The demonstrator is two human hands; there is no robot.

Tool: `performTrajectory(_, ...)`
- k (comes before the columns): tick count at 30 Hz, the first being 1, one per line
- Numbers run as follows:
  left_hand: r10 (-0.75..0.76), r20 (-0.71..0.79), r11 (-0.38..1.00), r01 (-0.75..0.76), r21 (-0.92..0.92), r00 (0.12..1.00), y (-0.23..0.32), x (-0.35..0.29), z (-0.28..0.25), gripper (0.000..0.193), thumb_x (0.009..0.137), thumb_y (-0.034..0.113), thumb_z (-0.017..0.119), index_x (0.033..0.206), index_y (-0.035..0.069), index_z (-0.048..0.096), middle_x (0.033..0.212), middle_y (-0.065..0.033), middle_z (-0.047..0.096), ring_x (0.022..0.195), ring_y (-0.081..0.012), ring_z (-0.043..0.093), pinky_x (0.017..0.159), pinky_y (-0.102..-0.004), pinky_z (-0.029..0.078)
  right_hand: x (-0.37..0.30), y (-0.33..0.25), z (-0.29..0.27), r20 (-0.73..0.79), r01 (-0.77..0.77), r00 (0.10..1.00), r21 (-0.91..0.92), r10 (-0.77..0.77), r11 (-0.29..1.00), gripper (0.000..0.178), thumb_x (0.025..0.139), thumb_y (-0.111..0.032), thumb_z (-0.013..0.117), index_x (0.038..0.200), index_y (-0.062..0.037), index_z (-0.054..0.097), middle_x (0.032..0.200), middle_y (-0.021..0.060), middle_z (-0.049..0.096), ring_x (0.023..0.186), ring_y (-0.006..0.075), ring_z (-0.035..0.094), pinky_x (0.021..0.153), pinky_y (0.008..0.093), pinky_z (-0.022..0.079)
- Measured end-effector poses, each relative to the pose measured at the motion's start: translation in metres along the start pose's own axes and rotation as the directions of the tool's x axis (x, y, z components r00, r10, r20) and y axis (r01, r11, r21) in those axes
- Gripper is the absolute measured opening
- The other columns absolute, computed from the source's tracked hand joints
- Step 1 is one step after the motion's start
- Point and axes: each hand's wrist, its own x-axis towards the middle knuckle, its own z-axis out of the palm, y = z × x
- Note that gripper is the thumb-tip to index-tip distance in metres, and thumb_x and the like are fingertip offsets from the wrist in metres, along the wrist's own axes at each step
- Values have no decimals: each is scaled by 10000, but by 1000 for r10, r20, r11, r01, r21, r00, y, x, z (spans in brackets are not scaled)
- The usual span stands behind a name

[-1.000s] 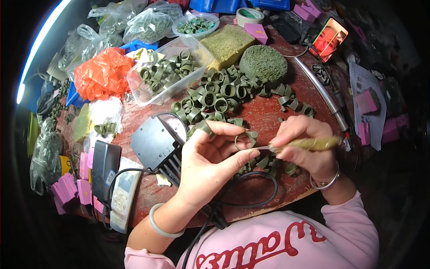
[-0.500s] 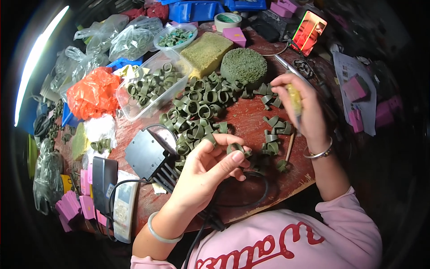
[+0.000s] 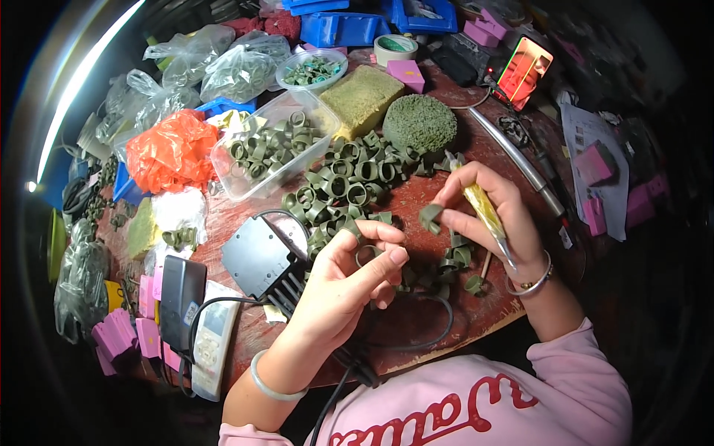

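My left hand is closed with a dark green ring among its curled fingers, partly hidden by them. Another bit of green shows at the index finger. To its right, my right hand pinches a dark green curved piece between thumb and fingertips. That same hand keeps a yellow-handled tool with a pointed metal tip tucked across it, tip toward the wrist. Beyond the hands spreads a heap of similar green rings. More green pieces lie below my right hand, partly covered.
A clear plastic box holds more rings. Behind the heap are a round green block and a yellowish sponge-like block. A grey metal device with cables stands left of my left hand. A lit phone stands far right.
My right hand has come down and left toward my left hand and now pinches a green piece. The tool has tilted in its grip. The whole view has shifted slightly.
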Motion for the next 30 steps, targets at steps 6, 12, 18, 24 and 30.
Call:
performTrajectory(6,137,-54,986,-131,100,989,0,0,10,430,807,-16,706,1193,49,529,985,-42,589,729,-68,562,521,-177,461,-6,-1,10,135,-169,982,338,130,926,174,848,5,675,978,-28,563,907,2,588,837,60,558,750,212,465)
performTrajectory(12,114,94,959,-134,248,989,0,2,9,452,797,-44,712,1210,58,557,956,8,534,719,-19,509,547,-138,426,-9,10,14,232,-246,960,415,159,876,204,860,10,658,1010,-37,529,932,6,572,875,57,548,771,215,464)
performTrajectory(18,179,79,944,-193,267,981,-4,1,10,415,790,-52,718,1174,28,584,947,11,554,804,-39,482,674,-162,415,-9,9,18,306,-302,937,473,167,828,189,864,38,633,993,-30,513,931,12,570,874,51,547,755,212,468)
performTrajectory(24,223,63,916,-231,327,973,-9,2,9,403,780,-47,733,1151,35,597,949,14,548,783,-39,473,682,-180,406,-9,6,20,281,-228,952,386,122,894,200,861,48,632,1010,-13,514,938,32,588,874,62,562,743,218,477)
performTrajectory(30,223,12,911,-213,352,975,-10,3,7,347,795,-22,734,1110,28,599,971,16,557,735,-31,443,656,-169,382,-8,2,23,298,-392,920,649,256,653,218,858,73,618,1044,2,532,939,55,595,851,91,589,728,224,493)
